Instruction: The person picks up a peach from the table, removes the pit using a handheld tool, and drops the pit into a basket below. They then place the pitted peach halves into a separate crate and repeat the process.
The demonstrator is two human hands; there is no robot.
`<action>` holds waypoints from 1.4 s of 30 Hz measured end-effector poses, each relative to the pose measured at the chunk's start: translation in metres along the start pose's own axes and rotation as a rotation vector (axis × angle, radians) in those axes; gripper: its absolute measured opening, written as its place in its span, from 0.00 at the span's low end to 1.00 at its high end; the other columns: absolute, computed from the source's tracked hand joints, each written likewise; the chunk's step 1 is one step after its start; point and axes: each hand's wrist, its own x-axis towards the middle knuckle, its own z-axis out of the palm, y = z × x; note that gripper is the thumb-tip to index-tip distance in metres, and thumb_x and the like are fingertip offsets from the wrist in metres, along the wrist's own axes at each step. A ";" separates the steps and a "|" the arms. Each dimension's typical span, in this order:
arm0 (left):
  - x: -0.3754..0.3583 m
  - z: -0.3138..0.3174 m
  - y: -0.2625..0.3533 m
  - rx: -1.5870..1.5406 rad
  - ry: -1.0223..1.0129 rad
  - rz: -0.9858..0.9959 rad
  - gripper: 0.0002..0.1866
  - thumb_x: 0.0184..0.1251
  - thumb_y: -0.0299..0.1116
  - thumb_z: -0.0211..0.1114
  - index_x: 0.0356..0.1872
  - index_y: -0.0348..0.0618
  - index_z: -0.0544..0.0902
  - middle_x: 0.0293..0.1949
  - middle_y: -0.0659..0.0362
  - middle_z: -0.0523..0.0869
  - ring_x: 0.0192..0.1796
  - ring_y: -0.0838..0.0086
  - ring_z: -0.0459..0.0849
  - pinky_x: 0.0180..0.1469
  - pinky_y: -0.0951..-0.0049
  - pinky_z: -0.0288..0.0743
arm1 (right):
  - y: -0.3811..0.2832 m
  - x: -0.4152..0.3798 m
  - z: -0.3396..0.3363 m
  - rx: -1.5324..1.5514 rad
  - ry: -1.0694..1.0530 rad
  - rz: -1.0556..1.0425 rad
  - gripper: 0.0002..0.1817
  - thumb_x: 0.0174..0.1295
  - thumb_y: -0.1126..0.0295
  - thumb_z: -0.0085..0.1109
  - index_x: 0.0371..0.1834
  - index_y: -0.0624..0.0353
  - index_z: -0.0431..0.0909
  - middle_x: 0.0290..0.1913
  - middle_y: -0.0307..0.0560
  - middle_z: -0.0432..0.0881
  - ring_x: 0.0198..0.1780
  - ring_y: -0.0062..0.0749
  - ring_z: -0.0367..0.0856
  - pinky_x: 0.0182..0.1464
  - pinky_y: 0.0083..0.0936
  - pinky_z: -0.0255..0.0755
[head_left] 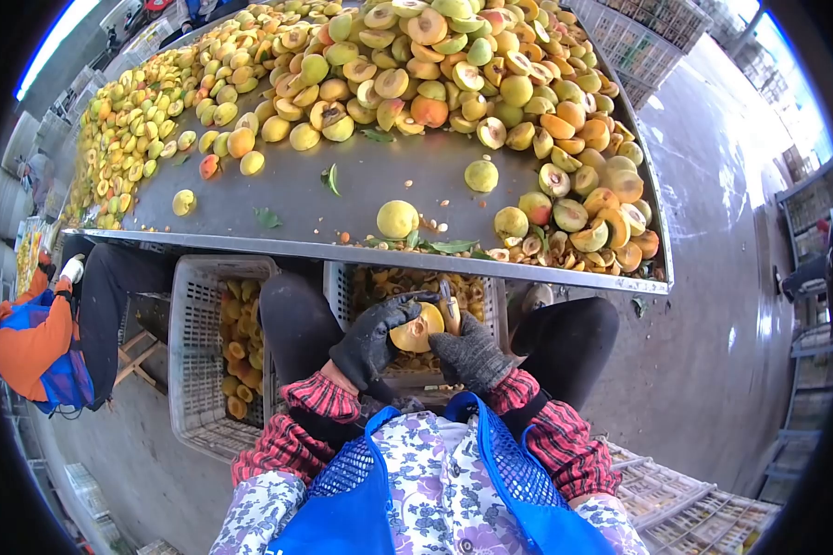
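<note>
My left hand, in a dark grey glove, is closed round a yellow peach whose cut face shows. Beside it my right hand, gloved in grey, grips a short wooden-handled tool with a metal end pointing up. The tool's tip is too small to make out exactly. Both hands are over a crate of peach pieces between my knees. Just beyond them runs the front edge of a metal table, where a whole peach lies near the rim.
Peaches, many halved, are heaped on the table's back and right side. Leaves and pits lie along its front. Another white crate of halves stands left. A seated person in orange is farther left. Stacked crates stand behind right.
</note>
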 end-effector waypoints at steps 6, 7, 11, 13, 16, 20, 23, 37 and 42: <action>0.014 0.009 -0.011 -1.286 0.125 -0.456 0.17 0.63 0.40 0.51 0.46 0.39 0.74 0.43 0.54 0.79 0.44 0.67 0.78 0.47 0.67 0.73 | 0.004 0.006 0.008 0.225 0.008 0.000 0.15 0.53 0.66 0.57 0.40 0.59 0.65 0.19 0.39 0.70 0.12 0.23 0.67 0.12 0.20 0.63; 0.016 0.007 -0.027 -1.380 0.147 -0.467 0.17 0.63 0.42 0.51 0.46 0.41 0.74 0.43 0.54 0.79 0.44 0.66 0.78 0.47 0.66 0.74 | 0.004 0.006 0.010 0.219 0.011 -0.028 0.15 0.54 0.66 0.57 0.40 0.59 0.65 0.19 0.39 0.70 0.12 0.23 0.67 0.11 0.20 0.63; 0.018 0.004 -0.004 -1.390 0.264 -0.428 0.21 0.61 0.48 0.50 0.46 0.43 0.74 0.41 0.55 0.80 0.43 0.62 0.78 0.45 0.60 0.73 | -0.002 -0.004 0.005 -0.045 -0.025 -0.148 0.14 0.54 0.66 0.57 0.39 0.59 0.67 0.22 0.39 0.71 0.14 0.19 0.67 0.13 0.18 0.63; 0.016 0.004 0.006 -1.376 0.249 -0.422 0.20 0.63 0.47 0.48 0.46 0.43 0.74 0.42 0.53 0.79 0.45 0.64 0.78 0.50 0.63 0.72 | 0.000 -0.003 -0.003 -0.346 -0.020 -0.235 0.17 0.53 0.63 0.58 0.40 0.61 0.67 0.23 0.47 0.74 0.20 0.35 0.74 0.23 0.28 0.68; 0.015 -0.001 -0.012 -1.456 0.059 -0.368 0.23 0.65 0.46 0.45 0.50 0.37 0.71 0.45 0.53 0.78 0.48 0.66 0.76 0.51 0.67 0.70 | -0.010 -0.013 -0.003 -0.857 0.054 -0.405 0.19 0.53 0.59 0.56 0.39 0.62 0.67 0.27 0.59 0.76 0.33 0.57 0.75 0.36 0.42 0.68; 0.014 0.009 -0.009 -1.168 0.159 -0.306 0.21 0.67 0.44 0.44 0.49 0.35 0.72 0.40 0.53 0.79 0.43 0.67 0.78 0.49 0.69 0.71 | -0.019 -0.016 0.001 -0.939 0.020 -0.343 0.16 0.54 0.60 0.54 0.38 0.60 0.66 0.29 0.61 0.76 0.34 0.56 0.76 0.35 0.44 0.68; 0.014 0.009 -0.013 -1.246 0.165 -0.317 0.20 0.68 0.42 0.43 0.48 0.36 0.72 0.39 0.54 0.79 0.42 0.68 0.78 0.49 0.69 0.71 | -0.018 -0.015 0.004 -0.998 0.028 -0.345 0.16 0.55 0.61 0.53 0.39 0.60 0.65 0.29 0.62 0.76 0.34 0.56 0.76 0.35 0.46 0.67; 0.012 0.016 -0.041 -0.750 0.246 -0.029 0.16 0.65 0.36 0.47 0.43 0.33 0.73 0.41 0.52 0.79 0.42 0.67 0.79 0.48 0.69 0.72 | -0.020 -0.012 0.019 -1.056 -0.027 -0.137 0.18 0.54 0.63 0.53 0.41 0.64 0.63 0.31 0.66 0.77 0.38 0.56 0.77 0.40 0.45 0.69; 0.009 0.002 -0.063 -0.570 0.166 -0.076 0.12 0.62 0.29 0.50 0.42 0.32 0.73 0.42 0.51 0.79 0.43 0.69 0.79 0.47 0.71 0.73 | 0.004 0.001 0.018 -0.985 -0.074 -0.130 0.18 0.52 0.65 0.53 0.40 0.65 0.63 0.33 0.66 0.76 0.38 0.56 0.77 0.41 0.44 0.69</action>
